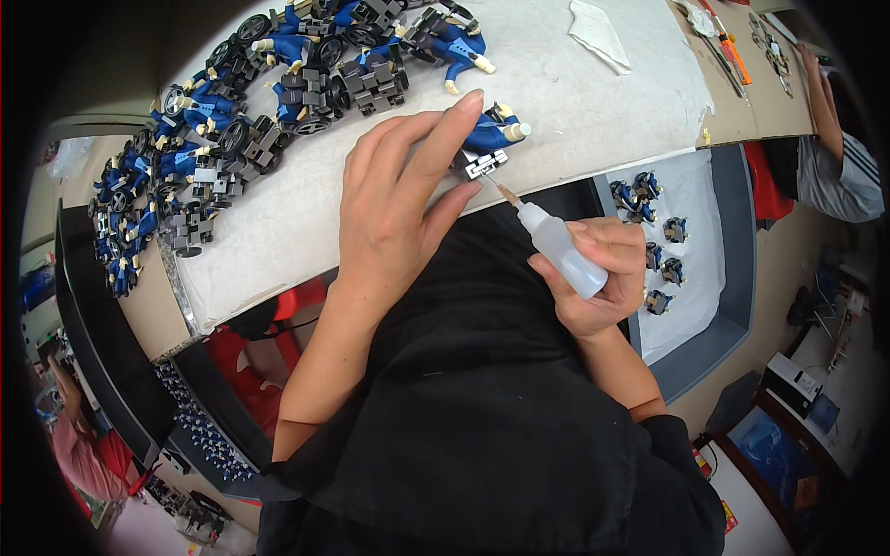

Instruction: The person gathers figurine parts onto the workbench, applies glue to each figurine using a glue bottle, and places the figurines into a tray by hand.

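Observation:
My right hand [607, 278] is wrapped around a translucent white squeeze bottle [564, 246] with a fine needle tip. The bottle slants up and left, its tip at the pale grey bracket [486, 164] on a small toy figure. That figure [491, 135], in blue clothes, lies on its side near the table's front edge. My left hand [394, 185] steadies it, index finger above and thumb below. Part of the figure is hidden behind these fingers.
A heap of blue figures with dark wheeled parts [306, 88] covers the white-papered table [269, 218] at left. A grey tray [737, 306] with several figures stands at right. Tools, including an orange-handled one [730, 46], lie far right; a co-worker's arm [823, 107] is beyond.

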